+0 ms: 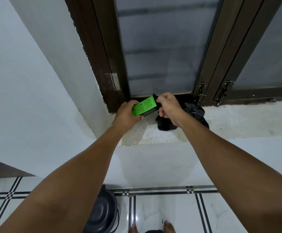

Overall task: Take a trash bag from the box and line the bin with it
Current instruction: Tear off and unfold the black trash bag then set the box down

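A bright green box of trash bags is held over the window sill, gripped at its near end by my left hand. My right hand is at the box's far open end, fingers closed on black bag material sticking out there. A crumpled black trash bag lies on the sill just right of my right hand, partly hidden by my wrist. The dark bin stands on the floor below, partly hidden by my left forearm.
A dark-framed frosted window rises behind the sill, with latches at its lower right. A white wall closes in on the left. My bare feet stand on the white tiled floor beside the bin.
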Action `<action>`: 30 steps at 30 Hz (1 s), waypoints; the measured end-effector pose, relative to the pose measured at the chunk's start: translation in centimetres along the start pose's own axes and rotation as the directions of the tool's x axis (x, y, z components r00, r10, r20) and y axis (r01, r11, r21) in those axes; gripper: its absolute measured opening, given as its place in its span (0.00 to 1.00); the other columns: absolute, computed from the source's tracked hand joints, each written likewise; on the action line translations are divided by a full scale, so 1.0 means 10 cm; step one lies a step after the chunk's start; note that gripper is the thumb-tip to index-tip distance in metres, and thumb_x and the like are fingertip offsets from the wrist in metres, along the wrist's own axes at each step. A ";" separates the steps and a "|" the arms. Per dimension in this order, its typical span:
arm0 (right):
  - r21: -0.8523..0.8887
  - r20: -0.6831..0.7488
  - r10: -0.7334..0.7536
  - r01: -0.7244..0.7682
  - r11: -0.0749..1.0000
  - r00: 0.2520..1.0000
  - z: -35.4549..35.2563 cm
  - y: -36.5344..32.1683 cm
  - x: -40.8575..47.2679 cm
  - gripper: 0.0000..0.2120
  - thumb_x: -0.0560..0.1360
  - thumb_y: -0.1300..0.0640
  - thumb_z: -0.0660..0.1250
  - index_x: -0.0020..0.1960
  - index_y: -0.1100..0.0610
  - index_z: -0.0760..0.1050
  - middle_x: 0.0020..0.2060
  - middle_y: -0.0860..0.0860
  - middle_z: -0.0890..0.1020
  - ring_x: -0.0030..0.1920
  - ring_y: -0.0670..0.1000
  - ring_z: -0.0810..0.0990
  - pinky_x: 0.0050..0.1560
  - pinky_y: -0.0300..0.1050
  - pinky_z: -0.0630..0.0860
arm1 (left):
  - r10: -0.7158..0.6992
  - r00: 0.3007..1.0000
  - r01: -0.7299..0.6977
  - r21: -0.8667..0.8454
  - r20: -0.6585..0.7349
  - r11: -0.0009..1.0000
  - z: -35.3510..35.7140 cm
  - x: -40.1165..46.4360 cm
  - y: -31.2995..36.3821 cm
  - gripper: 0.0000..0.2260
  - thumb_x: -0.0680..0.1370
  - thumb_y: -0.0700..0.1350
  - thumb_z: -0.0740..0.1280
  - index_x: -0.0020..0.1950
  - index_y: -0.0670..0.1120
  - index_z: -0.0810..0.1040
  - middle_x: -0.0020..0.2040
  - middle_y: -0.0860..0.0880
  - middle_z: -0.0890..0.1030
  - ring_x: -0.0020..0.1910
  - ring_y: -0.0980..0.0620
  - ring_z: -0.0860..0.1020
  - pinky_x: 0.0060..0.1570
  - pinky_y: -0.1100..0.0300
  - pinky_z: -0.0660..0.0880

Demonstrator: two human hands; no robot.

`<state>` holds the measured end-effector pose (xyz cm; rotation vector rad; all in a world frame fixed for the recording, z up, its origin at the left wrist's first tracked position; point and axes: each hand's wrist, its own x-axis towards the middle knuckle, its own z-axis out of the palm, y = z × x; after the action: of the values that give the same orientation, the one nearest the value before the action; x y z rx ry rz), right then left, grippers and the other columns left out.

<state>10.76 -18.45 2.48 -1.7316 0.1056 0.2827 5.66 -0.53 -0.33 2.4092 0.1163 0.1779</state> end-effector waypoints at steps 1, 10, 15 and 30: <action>0.026 0.017 0.006 -0.006 1.000 1.000 -0.01 -0.01 0.02 0.08 0.80 0.57 0.58 0.54 0.57 0.74 0.32 0.58 0.76 0.20 0.49 0.68 0.20 0.37 0.57 | -0.004 1.000 0.004 -0.018 -0.007 1.000 -0.01 0.00 0.00 0.25 0.72 0.46 0.79 0.67 0.50 0.77 0.56 0.48 0.74 0.53 0.51 0.74 0.52 0.61 0.68; -0.162 -0.132 -0.307 0.285 0.945 0.942 -0.01 0.06 0.13 0.07 0.73 0.58 0.77 0.50 0.53 0.82 0.48 0.51 0.79 0.45 0.45 0.77 0.49 0.38 0.74 | -0.013 0.999 0.011 -0.076 -0.034 0.997 -0.05 -0.02 -0.02 0.24 0.72 0.45 0.79 0.66 0.51 0.77 0.59 0.47 0.75 0.55 0.51 0.75 0.52 0.61 0.69; -0.250 -0.242 -0.321 0.261 0.932 0.916 -0.01 0.06 0.23 0.15 0.76 0.46 0.71 0.59 0.52 0.79 0.58 0.52 0.76 0.58 0.52 0.77 0.60 0.45 0.74 | -0.010 0.999 0.006 -0.097 -0.036 0.995 -0.10 -0.02 0.00 0.23 0.73 0.45 0.79 0.66 0.51 0.77 0.58 0.48 0.75 0.55 0.52 0.75 0.51 0.62 0.69; -0.031 -0.163 -0.258 0.257 0.966 0.952 0.05 0.08 0.15 0.07 0.79 0.52 0.70 0.45 0.54 0.81 0.42 0.51 0.84 0.43 0.49 0.81 0.49 0.54 0.81 | 0.022 0.998 -0.026 -0.076 -0.053 0.997 -0.11 0.00 0.01 0.23 0.74 0.44 0.78 0.67 0.52 0.78 0.56 0.49 0.74 0.52 0.52 0.76 0.52 0.61 0.71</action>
<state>11.94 -17.97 1.27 -1.7545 -0.0013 -0.0541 5.48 0.14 0.59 2.3307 0.1029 0.2518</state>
